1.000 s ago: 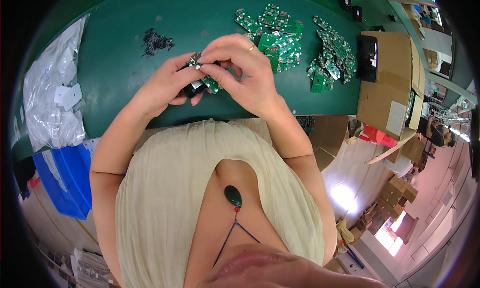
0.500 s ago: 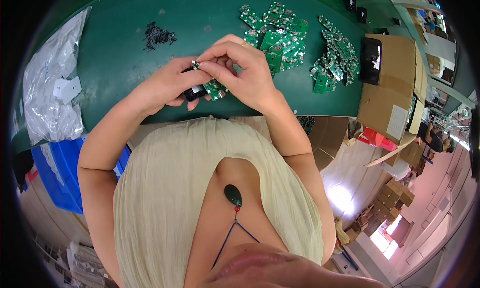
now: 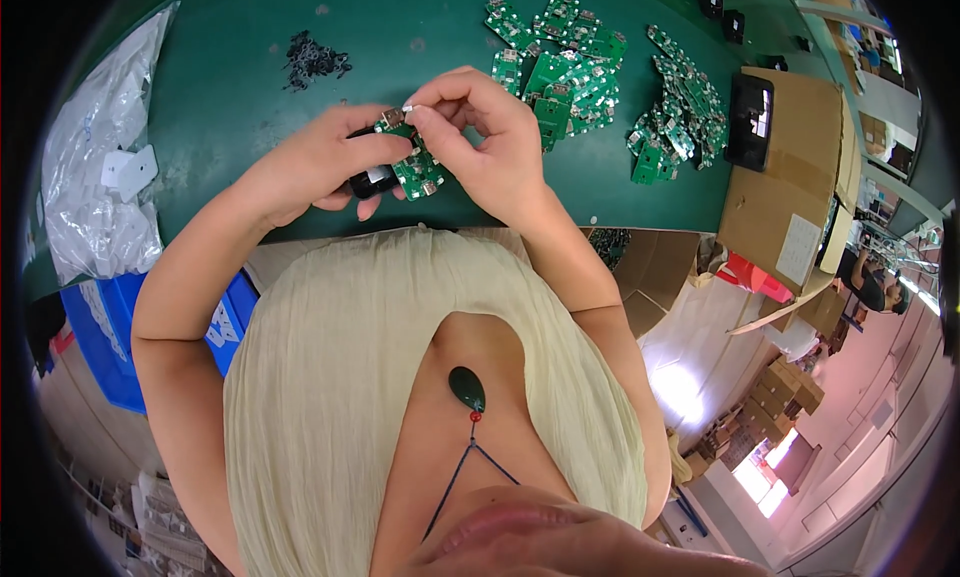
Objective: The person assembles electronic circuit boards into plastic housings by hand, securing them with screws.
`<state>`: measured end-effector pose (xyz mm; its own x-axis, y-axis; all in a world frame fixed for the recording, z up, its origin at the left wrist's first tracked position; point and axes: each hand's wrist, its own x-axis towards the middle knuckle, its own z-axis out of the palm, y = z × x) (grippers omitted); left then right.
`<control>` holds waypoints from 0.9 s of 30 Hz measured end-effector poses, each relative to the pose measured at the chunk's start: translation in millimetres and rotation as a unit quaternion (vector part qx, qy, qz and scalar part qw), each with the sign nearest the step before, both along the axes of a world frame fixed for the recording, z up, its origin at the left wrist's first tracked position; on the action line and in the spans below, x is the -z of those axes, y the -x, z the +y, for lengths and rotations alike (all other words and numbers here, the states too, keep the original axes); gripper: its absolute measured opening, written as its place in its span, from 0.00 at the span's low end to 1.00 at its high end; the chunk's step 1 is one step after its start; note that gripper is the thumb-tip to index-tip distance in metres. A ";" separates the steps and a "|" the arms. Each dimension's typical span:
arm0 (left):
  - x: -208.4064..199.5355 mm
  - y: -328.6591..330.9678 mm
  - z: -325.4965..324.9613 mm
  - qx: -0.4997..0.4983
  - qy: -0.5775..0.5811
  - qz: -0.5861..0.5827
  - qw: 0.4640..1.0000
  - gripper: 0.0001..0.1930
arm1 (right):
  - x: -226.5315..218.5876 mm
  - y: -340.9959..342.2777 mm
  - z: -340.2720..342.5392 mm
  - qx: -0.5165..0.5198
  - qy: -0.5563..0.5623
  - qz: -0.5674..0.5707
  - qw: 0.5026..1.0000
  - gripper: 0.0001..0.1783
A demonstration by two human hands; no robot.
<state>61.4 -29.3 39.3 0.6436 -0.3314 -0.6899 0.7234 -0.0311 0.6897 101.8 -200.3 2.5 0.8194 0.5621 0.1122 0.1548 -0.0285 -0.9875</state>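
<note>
Since half a second earlier, the left grip (image 3: 325, 162) had drawn a little leftward with its elbow swung outward, and more of the green circuit board (image 3: 422, 175) had come into view between the hands. The left grip was clasped on that board and a black casing (image 3: 373, 182) together, its thumb covering part of both. The right grip (image 3: 490, 147) pinched a small whitish piece (image 3: 408, 110) at the board's upper corner; whether the two were joined could not be told.

The held board hung over the near edge of the green counter (image 3: 230, 102). The right grip stood between it and the nearer pile of boards (image 3: 572, 89); a farther pile (image 3: 685, 117) lay beyond. Past that, a cardboard box (image 3: 795, 177) blocked the right end, a black device (image 3: 750, 122) against its side. Small black parts (image 3: 314, 61) lay heaped beyond the left grip, a clear plastic bag (image 3: 95, 217) at far left. The left arm partly hid a blue bin (image 3: 105, 352).
</note>
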 end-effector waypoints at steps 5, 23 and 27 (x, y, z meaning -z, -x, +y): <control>1.6 3.6 6.3 -0.025 0.083 0.035 0.996 0.12 | 7.8 -2.2 -0.5 -0.017 -0.040 0.122 0.992 0.05; 3.4 24.1 -4.1 0.003 0.039 0.090 0.995 0.14 | -21.2 -16.0 -16.4 -0.328 0.140 -0.320 0.878 0.07; 3.2 24.5 -5.8 0.007 0.023 0.093 0.995 0.15 | -23.7 -14.8 -12.9 -0.330 0.153 -0.330 0.871 0.08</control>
<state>36.8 -35.1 36.1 0.5011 -0.3735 -0.7807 0.8386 -0.0130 0.5445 116.6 -213.1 26.1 0.1202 0.9727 0.1986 0.7687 0.0354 -0.6386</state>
